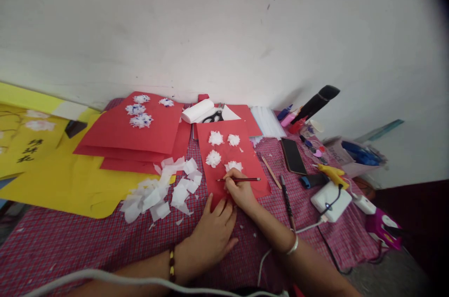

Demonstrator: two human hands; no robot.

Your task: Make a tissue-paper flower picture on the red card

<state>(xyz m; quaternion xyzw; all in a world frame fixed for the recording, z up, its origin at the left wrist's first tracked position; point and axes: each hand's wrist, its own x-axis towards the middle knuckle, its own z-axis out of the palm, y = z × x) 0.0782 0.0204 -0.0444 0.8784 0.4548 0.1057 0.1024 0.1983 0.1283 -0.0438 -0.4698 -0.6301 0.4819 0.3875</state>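
Observation:
My right hand (242, 193) is closed around a dark pencil (247, 179), whose tip points left over a red paper sheet (224, 140). Several white tissue-paper puffs (213, 159) sit on this sheet, one of them just above my fingers. My left hand (213, 228) lies flat with spread fingers at the sheet's lower edge and holds nothing. To the left of the sheet lies a loose pile of white tissue squares (154, 196). Whether the pencil tip touches the paper I cannot tell.
Folded red sheets (140, 135) with blue-tipped puffs lie over yellow paper (87, 194). Behind are a white roll (197, 111) and black scissors (213, 117). On the right are a wooden stick (271, 173), a marker (286, 201), a phone (293, 155), a yellow glue gun (333, 176) and a white power bank (331, 201).

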